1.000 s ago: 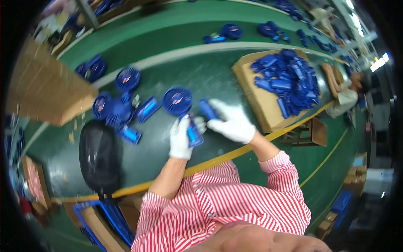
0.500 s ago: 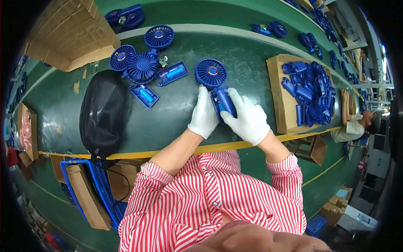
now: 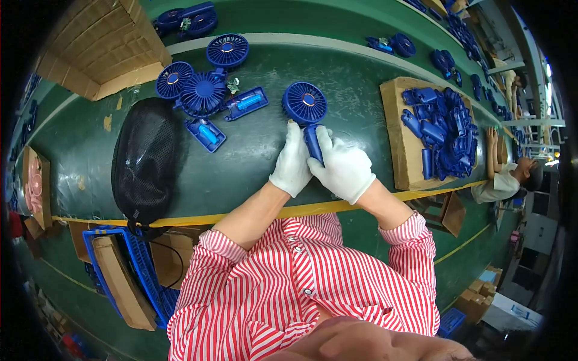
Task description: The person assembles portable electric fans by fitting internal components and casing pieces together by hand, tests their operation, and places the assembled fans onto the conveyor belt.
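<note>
A blue handheld fan (image 3: pixel 304 103) lies in front of me, its round grille pointing away and its handle toward me. My left hand (image 3: pixel 291 162), in a white glove, is closed round the left side of the handle. From the right, my gloved right hand (image 3: pixel 345 169) grips the blue handle cover (image 3: pixel 312 143), thumb and fingers along its sides. The cover lies lengthwise over the handle; whether it sits flush I cannot tell. Left of it are several more fans (image 3: pixel 203 94), some with open handles (image 3: pixel 247 103) showing light-blue batteries and a small circuit board (image 3: pixel 233 85).
A shallow cardboard box (image 3: pixel 400 153) of blue handle covers (image 3: pixel 448 135) stands at right. On the left are a black mesh case (image 3: pixel 146 159) and a big open carton (image 3: pixel 102 51). Behind runs a green conveyor (image 3: pixel 289 21) carrying fan parts. Another person (image 3: pixel 509 180) sits far right.
The handle cover, held tilted and off to the right before, now lies in line over the handle. My right hand has shifted left and turned with it; the left hand stays nearly in place.
</note>
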### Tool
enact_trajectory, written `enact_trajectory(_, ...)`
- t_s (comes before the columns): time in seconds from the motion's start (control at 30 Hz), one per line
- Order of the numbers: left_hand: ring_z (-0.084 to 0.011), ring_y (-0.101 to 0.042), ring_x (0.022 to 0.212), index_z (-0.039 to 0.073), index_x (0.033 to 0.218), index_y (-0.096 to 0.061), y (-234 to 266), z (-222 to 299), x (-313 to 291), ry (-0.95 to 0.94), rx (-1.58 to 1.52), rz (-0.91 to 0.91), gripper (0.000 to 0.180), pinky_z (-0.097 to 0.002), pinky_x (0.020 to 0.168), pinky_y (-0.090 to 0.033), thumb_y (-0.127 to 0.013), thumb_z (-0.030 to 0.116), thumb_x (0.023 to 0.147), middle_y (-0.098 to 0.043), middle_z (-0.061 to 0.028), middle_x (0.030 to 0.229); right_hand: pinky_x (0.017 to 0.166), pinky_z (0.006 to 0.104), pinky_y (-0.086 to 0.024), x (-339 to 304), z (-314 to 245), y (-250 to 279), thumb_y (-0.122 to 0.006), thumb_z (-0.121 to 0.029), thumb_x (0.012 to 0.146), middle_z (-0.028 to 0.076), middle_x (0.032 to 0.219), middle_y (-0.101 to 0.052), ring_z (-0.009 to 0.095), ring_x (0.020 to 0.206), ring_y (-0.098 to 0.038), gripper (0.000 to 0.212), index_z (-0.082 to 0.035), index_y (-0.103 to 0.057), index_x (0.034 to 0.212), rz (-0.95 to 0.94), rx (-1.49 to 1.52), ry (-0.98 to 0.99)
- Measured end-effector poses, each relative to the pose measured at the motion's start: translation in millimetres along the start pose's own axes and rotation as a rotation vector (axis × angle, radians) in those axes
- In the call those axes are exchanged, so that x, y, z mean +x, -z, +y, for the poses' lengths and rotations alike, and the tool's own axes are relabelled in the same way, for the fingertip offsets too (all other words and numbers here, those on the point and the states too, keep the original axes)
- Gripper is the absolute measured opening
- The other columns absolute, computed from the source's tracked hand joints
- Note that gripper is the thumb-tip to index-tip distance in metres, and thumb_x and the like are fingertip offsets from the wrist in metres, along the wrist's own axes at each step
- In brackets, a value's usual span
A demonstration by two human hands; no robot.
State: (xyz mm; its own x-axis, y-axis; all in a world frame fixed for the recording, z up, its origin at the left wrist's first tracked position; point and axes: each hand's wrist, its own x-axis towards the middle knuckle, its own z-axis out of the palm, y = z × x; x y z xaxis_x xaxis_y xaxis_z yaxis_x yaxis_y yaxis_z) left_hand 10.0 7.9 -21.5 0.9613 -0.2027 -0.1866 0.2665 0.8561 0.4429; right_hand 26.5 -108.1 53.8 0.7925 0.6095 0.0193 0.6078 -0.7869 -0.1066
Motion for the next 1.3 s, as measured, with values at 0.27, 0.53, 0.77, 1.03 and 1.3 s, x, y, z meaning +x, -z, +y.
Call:
enact_trajectory(0.27, -0.0244, -0.052, 0.118, 0.005, 0.130, -0.046, -0.7, -6.9, 0.0, 0.045, -0.023, 0.037, 0.045, -0.0393, 0.103, -0.039, -0.037, 0.040, 0.103, -0.056, -0.0124, 0.124, 0.046, 0.0367, -0.050, -9.4, 5.5, -8.4, -0.064, -0.035, 0.080, 0.021, 0.084, -0.065, 0.029, 0.057, -0.064, 0.068, 0.012, -0.045, 0.125, 0.129, -0.090, 0.081)
enact_trajectory(0.53, -0.0254, -0.058, 0.107, 0.003, 0.120, -0.050, 12.5, -2.3, -7.6, -0.087, 0.150, 0.121, 0.027, -0.0417, 0.096, -0.047, -0.054, 0.012, 0.095, -0.059, -0.0122, 0.110, 0.053, 0.0402, -0.053, -24.4, -2.1, -5.6, -0.065, -0.031, 0.080, 0.020, 0.083, -0.065, 0.032, 0.063, -0.067, 0.064, 0.005, -0.044, 0.128, 0.138, 0.187, -0.022)
enact_trajectory(0.77, -0.0241, -0.053, 0.113, 0.004, 0.121, -0.050, -15.1, 13.9, -17.4, -0.106, 0.231, -0.158, 0.041, -0.0413, 0.103, -0.037, -0.068, 0.022, 0.089, -0.059, -0.0120, 0.114, 0.071, 0.0388, -0.052, -38.1, 34.9, 21.9, -0.068, -0.043, 0.076, 0.018, 0.083, -0.068, 0.030, 0.073, -0.067, 0.055, -0.003, -0.059, 0.113, -0.221, 0.803, -0.225)
enact_trajectory(1.03, -0.0307, -0.048, 0.123, 0.005, 0.117, -0.052, -18.2, 12.7, -33.6, -0.007, 0.366, -0.249, 0.047, -0.0454, 0.106, -0.037, -0.076, 0.025, 0.082, -0.063, -0.0140, 0.111, 0.064, 0.0409, -0.050, -54.1, 22.7, -10.0, -0.064, -0.038, 0.078, 0.020, 0.071, -0.063, 0.035, 0.068, -0.065, 0.049, -0.003, -0.058, 0.112, 0.134, 0.892, -0.039)
enact_trajectory(1.3, -0.0171, -0.063, 0.091, 0.003, 0.126, -0.046, -62.5, 8.1, -47.1, 0.124, 0.496, -0.294, 0.058, -0.0284, 0.070, -0.053, -0.075, 0.026, 0.082, -0.061, -0.0098, 0.112, 0.063, 0.0337, -0.050, -91.4, 13.7, 9.2, -0.062, -0.030, 0.082, 0.013, 0.072, -0.065, 0.024, 0.066, -0.066, 0.030, -0.001, -0.063, 0.088, 0.135, 1.128, -0.177)
